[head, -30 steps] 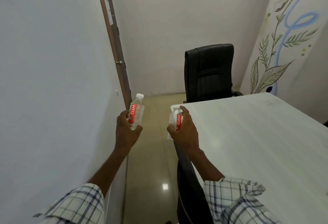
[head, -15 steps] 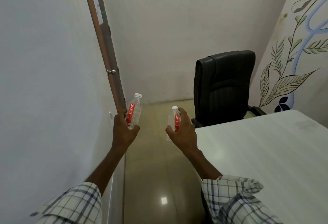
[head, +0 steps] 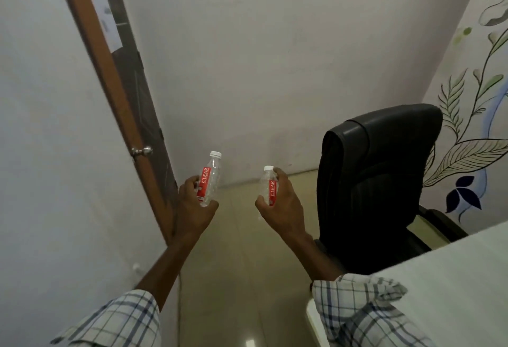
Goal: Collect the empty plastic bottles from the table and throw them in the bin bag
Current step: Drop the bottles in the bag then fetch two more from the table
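A black office chair (head: 376, 181) stands on the right beside the white table (head: 453, 286); a brown door (head: 132, 93) lines the left wall. The left hand (head: 192, 206) grips one clear, empty bottle (head: 209, 179), and the right hand (head: 280, 203) grips another bottle (head: 268, 185), both upright above the floor (head: 242, 264).

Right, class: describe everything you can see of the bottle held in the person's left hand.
The left-hand bottle is a small clear plastic water bottle with a white screw cap on and a red label reading CLEAR in white letters running up its side. It looks empty, with a ribbed or dimpled body. It is held nearly upright, cap tilted slightly right, in mid-air above the floor, close to the brown door edge. The left hand grips its lower half, fingers behind and thumb under its base; nothing else touches it.
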{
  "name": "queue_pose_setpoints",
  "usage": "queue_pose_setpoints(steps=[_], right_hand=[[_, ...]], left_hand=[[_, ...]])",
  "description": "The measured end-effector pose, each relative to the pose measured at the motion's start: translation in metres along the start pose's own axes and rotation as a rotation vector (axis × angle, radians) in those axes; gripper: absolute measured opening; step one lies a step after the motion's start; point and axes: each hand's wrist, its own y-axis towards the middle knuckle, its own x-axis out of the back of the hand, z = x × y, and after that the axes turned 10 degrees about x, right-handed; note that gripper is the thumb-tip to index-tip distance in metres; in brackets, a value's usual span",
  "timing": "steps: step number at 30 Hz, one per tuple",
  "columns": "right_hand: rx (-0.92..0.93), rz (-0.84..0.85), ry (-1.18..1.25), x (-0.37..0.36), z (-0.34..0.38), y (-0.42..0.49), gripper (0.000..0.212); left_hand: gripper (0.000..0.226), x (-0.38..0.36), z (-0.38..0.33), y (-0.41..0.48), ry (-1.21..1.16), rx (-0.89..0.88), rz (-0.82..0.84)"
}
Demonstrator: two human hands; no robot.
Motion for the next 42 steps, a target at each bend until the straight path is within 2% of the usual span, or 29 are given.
queue_pose_setpoints(steps=[11, 21, 30, 36, 42], right_hand=[[-0.134, -0.150, -0.055, -0.078, -0.098, 0.245, 0.078], [-0.257, -0.294, -0.095, -0.112, -0.243, 0.455, 0.076], [-0.337, -0.426, -0.112, -0.097, -0.376, 0.622, 0.076], [-0.416, -0.484, -0.171, -0.068, -0.498, 0.713, 0.075], [-0.556, -0.620, -0.252, 0.000, -0.619, 0.800, 0.068]], left_hand=[[0.074, -0.127, -0.027, 0.284, -0.064, -0.063, 0.140], [0.070, -0.284, -0.076, 0.504, -0.084, -0.129, 0.257], [0.070, -0.440, -0.133, 0.662, -0.090, -0.154, 0.365], [0.068, -0.591, -0.188, 0.756, -0.118, -0.212, 0.473], [0.070, -0.760, -0.262, 0.834, -0.121, -0.288, 0.647]])
